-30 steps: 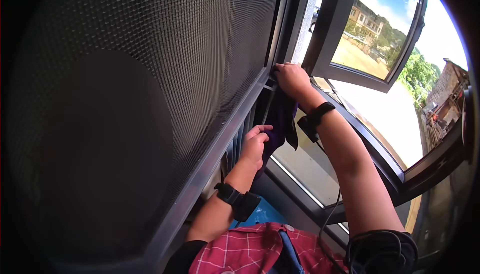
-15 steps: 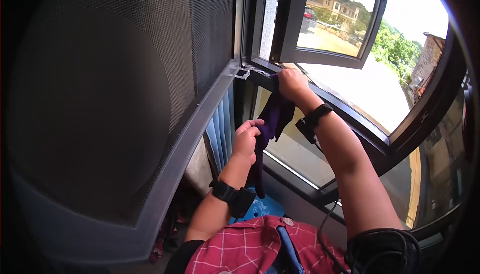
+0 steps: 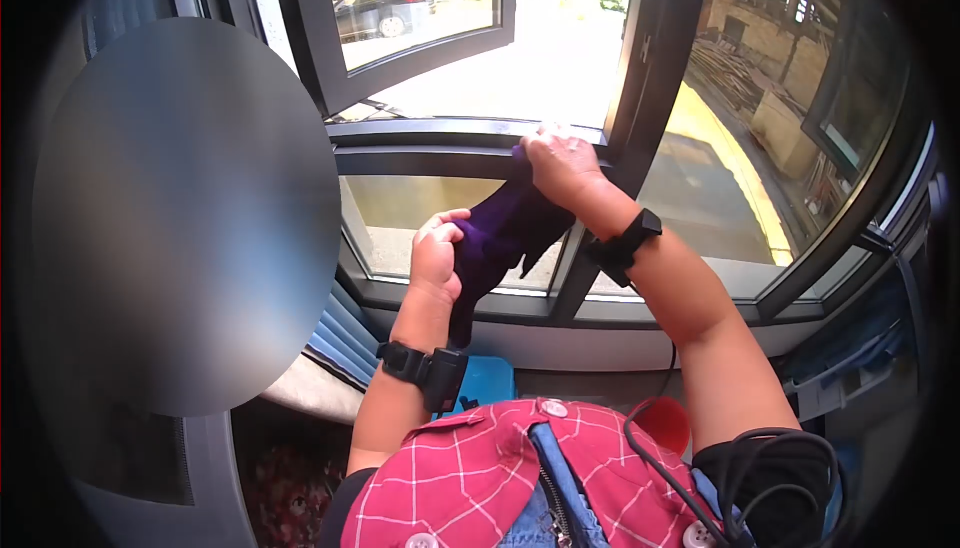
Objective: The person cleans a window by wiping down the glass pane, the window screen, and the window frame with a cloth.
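Observation:
A dark purple cloth (image 3: 495, 238) stretches between my two hands in front of the window. My right hand (image 3: 565, 168) is closed on its upper end, pressing it at the window's black sill rail (image 3: 430, 135), near the upright post. Lower and to the left, my left hand (image 3: 435, 258) has its fingers curled on the cloth's edge. The loose end of the cloth hangs below my left hand. Each wrist wears a black strap with a small box.
Above the rail, a window sash (image 3: 425, 68) is swung outward. A grey blurred oval covers much of the left side. A blue curtain (image 3: 340, 343) hangs at lower left. Below are a blue plastic object (image 3: 492, 376) and a red one (image 3: 665, 424). A black cable (image 3: 635, 438) loops by my right arm.
My view has turned right, and the screen panel has left most of the view. My right hand has wiped along the rail from the left corner to the post, with my left hand following.

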A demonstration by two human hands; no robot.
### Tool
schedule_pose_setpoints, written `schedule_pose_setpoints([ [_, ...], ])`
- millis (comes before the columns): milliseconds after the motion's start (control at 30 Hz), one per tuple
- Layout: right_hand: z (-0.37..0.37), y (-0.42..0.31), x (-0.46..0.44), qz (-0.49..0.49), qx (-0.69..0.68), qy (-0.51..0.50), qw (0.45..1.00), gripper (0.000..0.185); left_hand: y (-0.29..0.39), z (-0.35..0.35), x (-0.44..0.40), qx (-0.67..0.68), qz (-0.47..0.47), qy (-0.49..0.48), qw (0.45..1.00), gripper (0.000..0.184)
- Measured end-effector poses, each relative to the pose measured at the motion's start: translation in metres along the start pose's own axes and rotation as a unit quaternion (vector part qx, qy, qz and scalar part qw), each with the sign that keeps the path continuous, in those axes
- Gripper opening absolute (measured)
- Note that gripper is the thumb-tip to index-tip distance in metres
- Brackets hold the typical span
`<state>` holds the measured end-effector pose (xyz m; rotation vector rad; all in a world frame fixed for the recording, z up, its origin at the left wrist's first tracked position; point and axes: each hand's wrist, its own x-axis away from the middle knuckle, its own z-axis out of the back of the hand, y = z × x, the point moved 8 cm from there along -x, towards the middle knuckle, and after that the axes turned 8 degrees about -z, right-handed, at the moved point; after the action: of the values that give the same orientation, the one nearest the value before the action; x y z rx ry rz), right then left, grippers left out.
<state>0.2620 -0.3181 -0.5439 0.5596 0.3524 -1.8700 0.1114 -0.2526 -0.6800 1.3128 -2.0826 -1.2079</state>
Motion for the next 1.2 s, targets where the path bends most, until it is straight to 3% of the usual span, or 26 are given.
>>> schedule_pose_setpoints([
  [67,0.010,0.024,0.012,0.011,0.108,-0.001,0.994,0.015,-0.017,-0.027,-0.002,0.025,0.004,-0.029,0.999,0.030],
  [200,0.013,0.055,0.033,-0.059,0.192,0.047,0.978,0.015,-0.042,-0.069,0.002,0.024,0.063,-0.099,0.993,0.033],
  [267,0.006,0.051,0.029,-0.103,0.259,-0.048,0.959,0.017,-0.043,-0.083,0.014,0.039,0.090,-0.115,0.989,0.033],
  [400,0.014,0.050,0.014,-0.142,0.236,-0.093,0.957,0.016,-0.047,-0.070,0.014,0.034,0.103,-0.116,0.987,0.033],
  [467,0.012,0.053,0.009,-0.125,0.160,-0.164,0.965,0.016,-0.047,-0.051,0.013,0.046,0.108,-0.109,0.987,0.034],
  [533,0.024,0.061,0.014,-0.145,0.150,-0.129,0.970,0.016,-0.044,-0.032,0.007,0.055,0.097,-0.085,0.990,0.034],
  [600,0.036,0.078,0.032,-0.192,0.037,-0.090,0.977,0.021,-0.042,-0.017,0.001,0.048,0.087,-0.077,0.992,0.033],
  [633,0.017,0.092,0.040,-0.161,-0.053,-0.131,0.977,0.026,-0.041,-0.013,-0.002,0.032,0.082,-0.073,0.993,0.033],
  [667,0.015,0.095,0.052,-0.163,-0.039,-0.144,0.975,0.026,-0.039,-0.013,-0.003,0.014,0.078,-0.071,0.994,0.033],
  [733,0.013,0.111,0.092,-0.279,-0.323,-0.116,0.897,0.028,-0.038,-0.023,-0.006,-0.007,0.056,-0.082,0.995,0.032],
  [800,0.017,0.114,0.113,-0.303,-0.438,-0.055,0.845,0.024,-0.045,-0.040,-0.010,-0.014,0.065,-0.111,0.992,0.030],
  [933,0.006,0.131,0.150,-0.347,-0.526,-0.021,0.776,0.024,-0.013,-0.093,-0.005,-0.029,-0.002,-0.201,0.979,0.033],
  [967,0.005,0.135,0.156,-0.353,-0.560,-0.011,0.750,0.024,0.004,-0.106,-0.004,-0.029,-0.066,-0.221,0.972,0.035],
  [1067,0.007,0.134,0.163,-0.371,-0.558,-0.016,0.742,0.022,0.040,-0.141,0.002,-0.055,-0.202,-0.266,0.941,0.042],
  [1133,0.001,0.133,0.163,-0.373,-0.543,-0.022,0.752,0.021,0.039,-0.160,-0.003,-0.054,-0.227,-0.273,0.933,0.045],
  [1200,-0.003,0.126,0.158,-0.334,-0.514,-0.030,0.789,0.020,0.041,-0.178,-0.006,-0.149,-0.329,-0.265,0.894,0.048],
])
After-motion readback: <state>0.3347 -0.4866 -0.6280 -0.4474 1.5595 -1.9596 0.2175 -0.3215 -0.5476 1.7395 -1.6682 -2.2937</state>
